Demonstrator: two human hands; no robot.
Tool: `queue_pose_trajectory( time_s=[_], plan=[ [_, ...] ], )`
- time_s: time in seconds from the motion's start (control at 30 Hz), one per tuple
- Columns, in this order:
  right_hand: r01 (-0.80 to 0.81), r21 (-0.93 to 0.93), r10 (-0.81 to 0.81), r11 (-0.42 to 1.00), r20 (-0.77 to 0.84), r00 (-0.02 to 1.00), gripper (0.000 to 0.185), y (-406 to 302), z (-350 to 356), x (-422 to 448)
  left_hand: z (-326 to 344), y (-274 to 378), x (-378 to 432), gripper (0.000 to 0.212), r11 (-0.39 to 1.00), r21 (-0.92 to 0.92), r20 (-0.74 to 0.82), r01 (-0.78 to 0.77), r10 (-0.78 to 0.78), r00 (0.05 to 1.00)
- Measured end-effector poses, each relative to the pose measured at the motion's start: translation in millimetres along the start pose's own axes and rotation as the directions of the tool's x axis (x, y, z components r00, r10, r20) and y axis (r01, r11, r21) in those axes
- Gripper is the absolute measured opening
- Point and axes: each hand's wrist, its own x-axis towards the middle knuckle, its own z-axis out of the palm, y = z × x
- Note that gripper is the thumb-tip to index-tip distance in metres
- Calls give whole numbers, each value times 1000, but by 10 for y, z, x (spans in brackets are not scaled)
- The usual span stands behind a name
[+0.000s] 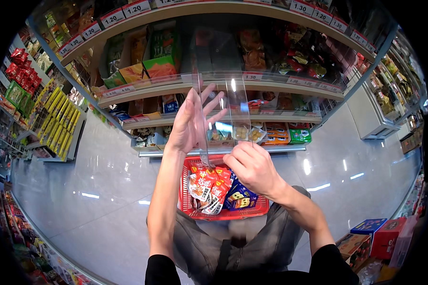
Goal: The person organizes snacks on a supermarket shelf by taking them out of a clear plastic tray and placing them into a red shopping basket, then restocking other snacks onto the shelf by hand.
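Both hands hold up a clear plastic container or divider (237,107) before the shelves; its exact form is hard to tell. My left hand (196,121), fingers spread, rests against its left side. Curled fingers of my right hand (251,164) grip its lower right edge. Below, a red plastic shopping basket (232,216) sits between my knees. Inside it, red-and-white snack packets (201,183) lie on the left and dark blue packets (243,199) on the right, partly behind my right hand.
Ahead stands a store shelf (292,87) with price tags, snack boxes and packets. Yellow packs (59,121) fill a rack at the left. A white display unit (367,110) stands at the right. Cardboard boxes (356,245) are at the lower right, on a tiled floor (110,185).
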Motion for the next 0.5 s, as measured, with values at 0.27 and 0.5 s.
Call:
queue_pose_trajectory(
  time_s=[0.27,0.5],
  plan=[
    [17,-33,-17,999,-3,1000,10,199,-132,453,-455,-376,-474,70,992,-114,-58,51,-57,997],
    [-8,-92,8,996,0,1000,10,476,83,908,-673,-582,-789,62,984,145,-265,-102,138,954]
  ],
)
